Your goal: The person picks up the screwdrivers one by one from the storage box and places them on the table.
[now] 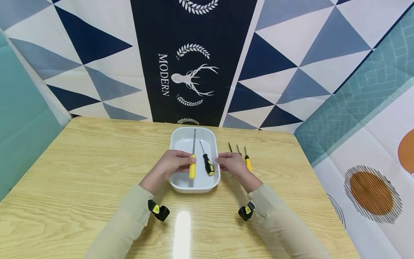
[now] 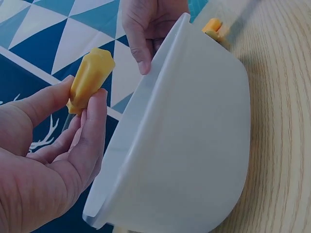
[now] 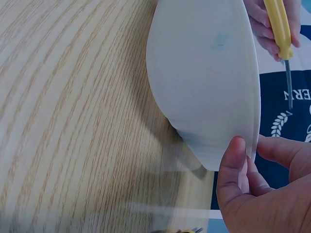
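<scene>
A white plastic basin [image 1: 194, 190] sits on the table. My left hand [image 1: 176, 162] pinches a yellow-handled screwdriver [image 1: 192, 171] by its handle, above the basin's left part, shaft pointing toward the wall. In the left wrist view the yellow handle [image 2: 91, 80] is between thumb and fingers, above the rim. With thumb and fingers my right hand [image 1: 233, 163] grips the basin's right rim, also seen in the right wrist view on the white wall [image 3: 204, 73]. Inside the basin lies a black and yellow screwdriver [image 1: 208, 165].
Right of the basin, several screwdrivers [image 1: 248, 163] lie side by side on the wooden table [image 1: 106, 180], partly hidden by the right hand. A patterned cloth wall [image 1: 191, 72] stands behind the table's far edge. Each sleeve carries a small black wrist camera [image 1: 159, 211].
</scene>
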A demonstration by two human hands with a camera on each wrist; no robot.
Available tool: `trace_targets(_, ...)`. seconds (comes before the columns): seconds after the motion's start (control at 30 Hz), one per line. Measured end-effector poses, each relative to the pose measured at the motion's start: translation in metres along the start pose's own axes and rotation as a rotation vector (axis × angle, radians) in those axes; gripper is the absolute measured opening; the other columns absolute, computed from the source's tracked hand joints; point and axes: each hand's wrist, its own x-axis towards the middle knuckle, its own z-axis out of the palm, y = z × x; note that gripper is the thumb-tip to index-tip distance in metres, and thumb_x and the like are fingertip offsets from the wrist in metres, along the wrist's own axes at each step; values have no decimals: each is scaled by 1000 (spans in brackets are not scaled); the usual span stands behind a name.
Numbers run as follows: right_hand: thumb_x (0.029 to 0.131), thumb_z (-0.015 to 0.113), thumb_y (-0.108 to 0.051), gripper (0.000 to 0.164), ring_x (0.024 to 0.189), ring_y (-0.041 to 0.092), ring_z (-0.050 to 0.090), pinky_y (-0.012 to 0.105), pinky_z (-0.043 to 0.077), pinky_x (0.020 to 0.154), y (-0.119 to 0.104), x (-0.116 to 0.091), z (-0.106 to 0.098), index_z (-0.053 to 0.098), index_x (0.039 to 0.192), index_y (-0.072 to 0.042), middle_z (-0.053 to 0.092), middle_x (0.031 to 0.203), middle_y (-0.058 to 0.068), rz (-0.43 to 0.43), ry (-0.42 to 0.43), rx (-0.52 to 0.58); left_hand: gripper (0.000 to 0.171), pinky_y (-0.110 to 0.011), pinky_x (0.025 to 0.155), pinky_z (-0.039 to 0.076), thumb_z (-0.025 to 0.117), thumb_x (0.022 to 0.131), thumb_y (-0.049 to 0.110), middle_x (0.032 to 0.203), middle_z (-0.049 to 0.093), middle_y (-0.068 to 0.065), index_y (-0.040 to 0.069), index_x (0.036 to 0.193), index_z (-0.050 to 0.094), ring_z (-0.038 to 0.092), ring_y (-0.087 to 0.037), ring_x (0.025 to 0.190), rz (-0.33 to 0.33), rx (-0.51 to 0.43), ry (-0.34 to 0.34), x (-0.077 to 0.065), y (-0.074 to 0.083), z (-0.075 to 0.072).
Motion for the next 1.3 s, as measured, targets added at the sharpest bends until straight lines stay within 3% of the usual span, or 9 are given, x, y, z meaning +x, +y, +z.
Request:
trace_targets(0.57, 88, 64, -16, 31, 77, 14, 61, 29, 57, 77, -1, 0, -1, 61, 116, -1, 64, 106, 14, 9, -5, -18, 32, -29, 78, 58, 69, 85, 15, 104, 66, -13, -1, 112, 62, 65, -13, 78, 26, 139, 37, -11, -3, -17)
trace_targets(1.3, 88, 64, -17, 30, 75, 14, 61, 25, 56, 70, 1, -1, 0, 62, 115, -3, 64, 107, 13, 12, 10, -14, 39, -28, 78, 57, 68, 87, 19, 105, 65, -14, -4, 116, 59, 65, -10, 77, 76, 166, 55, -17, -9, -41)
